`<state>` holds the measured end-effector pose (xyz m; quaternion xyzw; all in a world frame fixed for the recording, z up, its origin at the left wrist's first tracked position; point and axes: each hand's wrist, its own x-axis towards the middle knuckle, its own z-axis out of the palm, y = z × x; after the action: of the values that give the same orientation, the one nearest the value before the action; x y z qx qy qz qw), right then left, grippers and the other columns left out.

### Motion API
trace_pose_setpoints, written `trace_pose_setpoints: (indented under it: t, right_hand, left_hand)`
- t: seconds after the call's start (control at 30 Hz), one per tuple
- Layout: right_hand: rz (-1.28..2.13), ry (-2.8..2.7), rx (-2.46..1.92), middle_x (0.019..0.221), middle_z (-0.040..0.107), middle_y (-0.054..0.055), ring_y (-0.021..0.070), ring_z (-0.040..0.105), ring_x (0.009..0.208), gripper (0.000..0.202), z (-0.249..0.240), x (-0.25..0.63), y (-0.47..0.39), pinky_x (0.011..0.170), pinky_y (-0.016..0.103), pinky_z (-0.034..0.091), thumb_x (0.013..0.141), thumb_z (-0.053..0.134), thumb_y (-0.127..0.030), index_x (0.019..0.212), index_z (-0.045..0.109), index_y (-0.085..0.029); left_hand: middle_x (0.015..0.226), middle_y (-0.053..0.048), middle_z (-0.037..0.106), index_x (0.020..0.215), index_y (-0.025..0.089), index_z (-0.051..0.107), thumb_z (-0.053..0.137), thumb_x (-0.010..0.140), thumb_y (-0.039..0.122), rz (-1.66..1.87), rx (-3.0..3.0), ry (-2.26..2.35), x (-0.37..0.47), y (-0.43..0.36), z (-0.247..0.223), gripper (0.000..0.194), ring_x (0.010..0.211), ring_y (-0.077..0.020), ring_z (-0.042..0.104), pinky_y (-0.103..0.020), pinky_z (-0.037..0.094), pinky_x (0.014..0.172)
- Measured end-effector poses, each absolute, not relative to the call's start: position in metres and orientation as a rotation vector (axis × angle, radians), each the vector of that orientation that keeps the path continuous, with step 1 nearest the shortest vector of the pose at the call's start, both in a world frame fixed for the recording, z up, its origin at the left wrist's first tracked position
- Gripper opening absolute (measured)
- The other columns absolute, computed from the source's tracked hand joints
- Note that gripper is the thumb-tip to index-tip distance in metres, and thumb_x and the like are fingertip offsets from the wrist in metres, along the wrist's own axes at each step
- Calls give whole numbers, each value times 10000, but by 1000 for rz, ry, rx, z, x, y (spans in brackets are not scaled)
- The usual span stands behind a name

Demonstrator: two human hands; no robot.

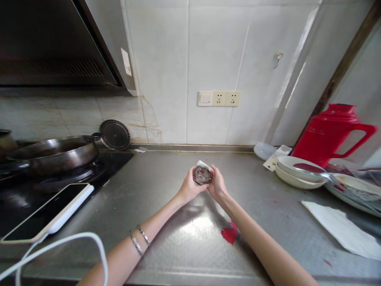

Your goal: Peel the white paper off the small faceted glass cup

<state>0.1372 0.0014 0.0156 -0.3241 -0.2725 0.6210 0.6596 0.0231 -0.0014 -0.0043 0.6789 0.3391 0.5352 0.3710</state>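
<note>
Both hands met over the counter (pixel 166 174): the left hand (pixel 187 186) and right hand (pixel 218 184) pinched a small shiny wrapped packet (pixel 202 174) between their fingertips, held just above the steel. It looked like unwrapping in progress; peeling further would call for a firm pinch and opposing pull. Bowls (pixel 297 174) and a red jug (pixel 330 133) stood well right, a pan (pixel 53 153) and phone (pixel 47 212) left.

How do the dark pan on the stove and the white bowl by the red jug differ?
The pan is dark metal, the bowl white. The pan sits on the stove at the left; the bowl rests on the steel counter at the right, stacked on another dish. Neither is touched: the left hand and right hand hold a small shiny packet.
</note>
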Motion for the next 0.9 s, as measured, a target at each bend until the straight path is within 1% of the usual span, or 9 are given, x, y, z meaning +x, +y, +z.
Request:
trace_pose_setpoints:
  t: [0.13, 0.2, 0.37, 0.5, 0.57, 0.67, 0.73, 0.8, 0.9]
  right_hand:
    - [1449, -760, -658, 728, 712, 41, 262, 651, 903, 331, 20, 133, -3, 765, 351, 511, 759, 531, -515, 727, 636, -203]
    - [1430, -804, -603, 782, 718, 40, 257, 640, 934, 324, 20, 129, -3, 782, 346, 504, 760, 526, -504, 751, 647, -204]
    - [1296, -697, -692, 790, 708, -21, 183, 634, 824, 174, 9, 128, 3, 727, 273, 499, 740, 572, -378, 784, 663, -236]
    - [1261, -665, -763, 672, 682, -23, 163, 610, 663, 105, 6, 138, 8, 594, 248, 488, 690, 633, -332, 697, 648, -228]
    - [1252, -662, -781, 613, 668, -7, 165, 589, 597, 128, 7, 143, 10, 546, 254, 480, 679, 647, -341, 667, 642, -214]
    - [1231, -739, -803, 601, 668, 12, 164, 576, 554, 205, 10, 151, 11, 535, 274, 486, 679, 664, -397, 686, 658, -192]
    - [1209, -830, -825, 587, 656, 12, 151, 559, 523, 277, 12, 155, 12, 517, 270, 471, 668, 685, -443, 693, 671, -168]
    - [1151, -966, -871, 577, 646, 11, 145, 551, 520, 338, 15, 161, 12, 508, 259, 446, 665, 693, -477, 705, 687, -141]
    - [989, -1240, -962, 619, 664, 25, 170, 589, 613, 410, 20, 168, 12, 555, 256, 441, 704, 652, -517, 769, 714, -117]
  left_hand:
    - [1178, -131, 556, 1199, 179, 355, 796, 585, 191, 1468, 1710, 941, 24, -1, -6, 756, 1096, -257, 571, -445, 430, 973]
    - [1200, -141, 537, 1197, 178, 350, 794, 583, 195, 1543, 1672, 987, 22, 2, -7, 759, 1114, -258, 562, -441, 422, 982]
    - [1183, -121, 559, 1161, 176, 398, 819, 531, 203, 1578, 1599, 943, 16, 14, -9, 758, 1119, -250, 560, -431, 400, 1008]
    - [1102, -101, 611, 1081, 173, 429, 830, 494, 177, 1541, 1401, 803, 13, 16, -4, 710, 1037, -236, 609, -419, 452, 950]
    - [1059, -92, 639, 1035, 164, 458, 822, 500, 163, 1504, 1312, 757, 11, 15, 1, 646, 1008, -233, 624, -414, 468, 928]
    - [1019, -85, 669, 987, 148, 518, 803, 527, 147, 1445, 1247, 677, 8, 13, 8, 541, 986, -231, 633, -407, 473, 915]
    - [996, -80, 682, 975, 141, 550, 784, 528, 124, 1387, 1218, 613, 6, 12, 11, 505, 955, -233, 642, -409, 479, 899]
    - [989, -81, 690, 987, 135, 575, 766, 521, 111, 1306, 1199, 552, 5, 12, 13, 504, 926, -241, 651, -415, 487, 876]
    - [1004, -90, 689, 1010, 132, 596, 763, 489, 82, 1226, 1186, 517, 4, 11, 14, 550, 912, -249, 655, -402, 488, 860]
